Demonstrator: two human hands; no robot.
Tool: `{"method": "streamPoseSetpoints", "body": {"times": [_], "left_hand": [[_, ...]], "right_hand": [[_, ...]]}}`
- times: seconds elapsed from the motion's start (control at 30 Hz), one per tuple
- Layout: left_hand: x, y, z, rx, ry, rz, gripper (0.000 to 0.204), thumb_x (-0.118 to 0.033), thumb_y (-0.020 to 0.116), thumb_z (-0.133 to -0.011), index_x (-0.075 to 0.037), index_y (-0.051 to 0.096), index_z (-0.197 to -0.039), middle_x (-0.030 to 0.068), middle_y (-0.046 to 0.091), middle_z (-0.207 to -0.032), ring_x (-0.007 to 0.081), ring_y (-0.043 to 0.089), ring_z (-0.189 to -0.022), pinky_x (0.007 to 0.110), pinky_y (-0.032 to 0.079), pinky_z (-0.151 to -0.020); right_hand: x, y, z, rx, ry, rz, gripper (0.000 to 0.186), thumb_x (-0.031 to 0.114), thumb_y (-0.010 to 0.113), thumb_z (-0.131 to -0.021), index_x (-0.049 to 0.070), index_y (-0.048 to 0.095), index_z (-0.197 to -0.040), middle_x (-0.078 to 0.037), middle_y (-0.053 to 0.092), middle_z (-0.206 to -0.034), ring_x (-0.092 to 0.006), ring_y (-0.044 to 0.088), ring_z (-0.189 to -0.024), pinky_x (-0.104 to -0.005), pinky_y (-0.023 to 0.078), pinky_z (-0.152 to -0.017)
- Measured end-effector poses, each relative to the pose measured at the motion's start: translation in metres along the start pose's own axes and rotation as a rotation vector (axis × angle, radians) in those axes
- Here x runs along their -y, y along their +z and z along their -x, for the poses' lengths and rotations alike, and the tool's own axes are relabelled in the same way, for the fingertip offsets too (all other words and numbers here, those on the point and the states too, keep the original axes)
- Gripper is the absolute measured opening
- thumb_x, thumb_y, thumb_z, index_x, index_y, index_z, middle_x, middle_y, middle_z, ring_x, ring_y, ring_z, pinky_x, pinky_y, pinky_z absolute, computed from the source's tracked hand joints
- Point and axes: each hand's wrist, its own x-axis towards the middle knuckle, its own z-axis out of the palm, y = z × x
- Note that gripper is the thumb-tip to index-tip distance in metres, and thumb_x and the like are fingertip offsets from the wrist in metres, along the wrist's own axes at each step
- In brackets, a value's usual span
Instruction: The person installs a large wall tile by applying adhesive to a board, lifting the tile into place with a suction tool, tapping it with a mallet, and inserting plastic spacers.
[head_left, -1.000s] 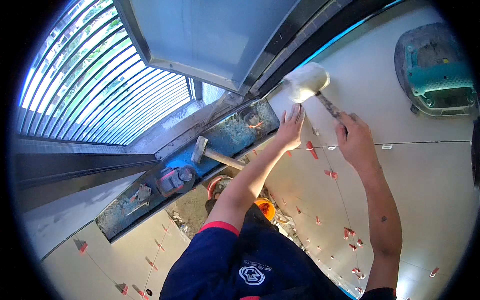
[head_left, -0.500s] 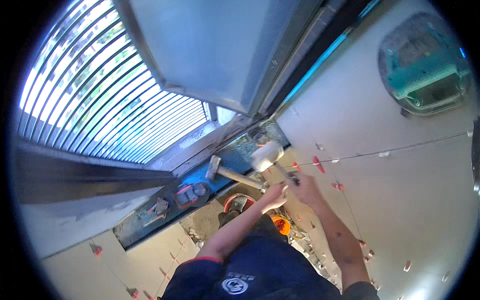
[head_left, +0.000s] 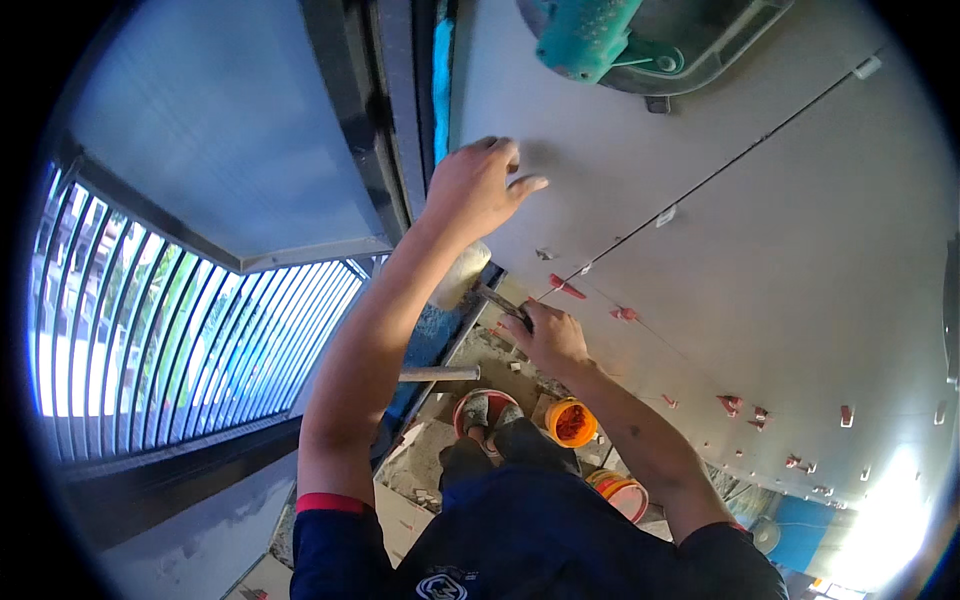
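My left hand is raised beside the large pale tile surface, fingers bent but apart and empty, below the teal suction-cup lifter mounted on that surface. Lower down, my right hand grips the handle of a pale-headed mallet, whose head is partly hidden behind my left forearm. A second wooden tool handle lies near the blue ledge; its head is hidden by my arm. Red and white levelling clips dot the tile joints.
A barred window and frosted panel are on the left. Below are an orange bucket with red pieces, a red bucket, and my shoes at a red rim on the rubble-strewn floor. A fan stands lower right.
My view has turned, bringing the lifter to the top. My left hand left the mallet area and rose toward the lifter; my right hand still holds the mallet, now lower beside it.
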Motion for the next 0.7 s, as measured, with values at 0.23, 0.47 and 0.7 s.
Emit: {"method": "streamPoseSetpoints", "body": {"times": [0.23,0.47,0.7], "left_hand": [[-0.017,0.025,-0.024,0.098,-0.057,-0.075,0.049,-0.046,0.076,-0.069,0.001,0.066,-0.070,0.0191,0.064,-0.069,0.0357,0.064,-0.067,0.043,0.051,-0.063],[-0.013,0.031,-0.022,0.013,0.022,-0.121,0.044,-0.043,0.081,-0.066,-0.001,0.066,-0.070,0.0148,0.064,-0.066,0.0333,0.063,-0.061,0.039,0.050,-0.056],[-0.020,0.037,-0.025,0.018,-0.001,-0.077,0.045,-0.043,0.081,-0.067,-0.001,0.068,-0.075,0.0154,0.066,-0.072,0.0324,0.065,-0.066,0.039,0.051,-0.060]], "right_hand": [[-0.012,0.000,-0.015,-0.120,0.175,-0.125,0.036,0.041,0.059,-0.091,0.007,0.059,-0.079,-0.017,0.063,-0.072,-0.0402,0.062,-0.063,-0.0473,0.051,-0.057],[0.006,0.012,0.006,-0.182,0.030,-0.146,0.031,0.038,0.064,-0.087,0.008,0.063,-0.081,-0.014,0.062,-0.067,-0.0373,0.062,-0.064,-0.0470,0.049,-0.056],[0.011,0.012,0.004,-0.210,0.116,-0.176,0.030,0.037,0.063,-0.088,0.007,0.064,-0.083,-0.013,0.064,-0.073,-0.0359,0.063,-0.066,-0.0457,0.049,-0.059]]}}
